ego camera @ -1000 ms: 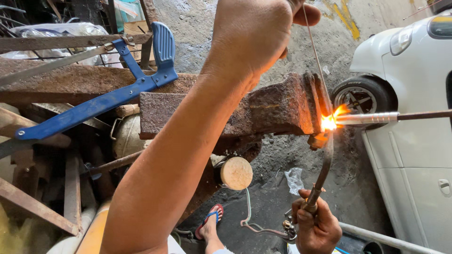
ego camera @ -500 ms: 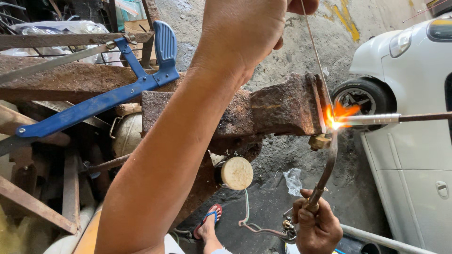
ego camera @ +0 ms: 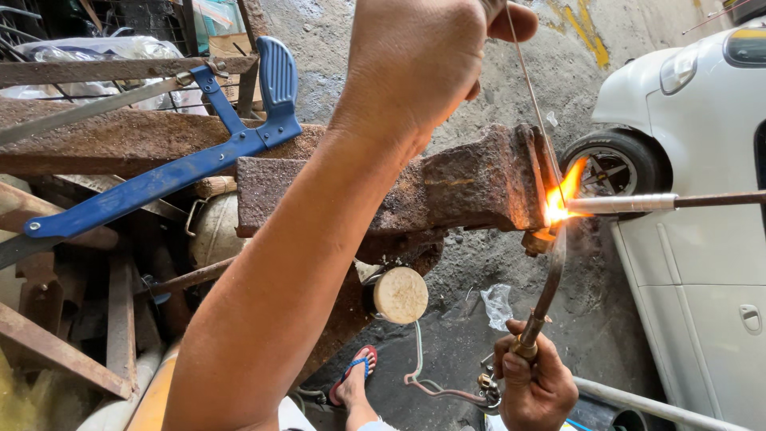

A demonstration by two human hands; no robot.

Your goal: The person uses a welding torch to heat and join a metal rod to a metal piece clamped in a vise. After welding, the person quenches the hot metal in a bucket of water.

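Orange flame (ego camera: 560, 199) licks at the end of a shiny silver metal tube (ego camera: 622, 204), which lies level, pointing toward nine o'clock, its tip just beside the face of a pitted, rust-brown iron vise (ego camera: 471, 187). Your left hand (ego camera: 427, 68), raised at twelve o'clock, pinches a thin straight wire rod (ego camera: 533, 104) whose lower end reaches the flame. Your right hand (ego camera: 533, 385), at five o'clock, is wrapped tight around the curved brass-necked torch (ego camera: 549, 283). A blue-framed hacksaw (ego camera: 171, 175) rests on rusty flat bars at nine o'clock. A white car (ego camera: 702, 239) stands at three o'clock on rough grey concrete.
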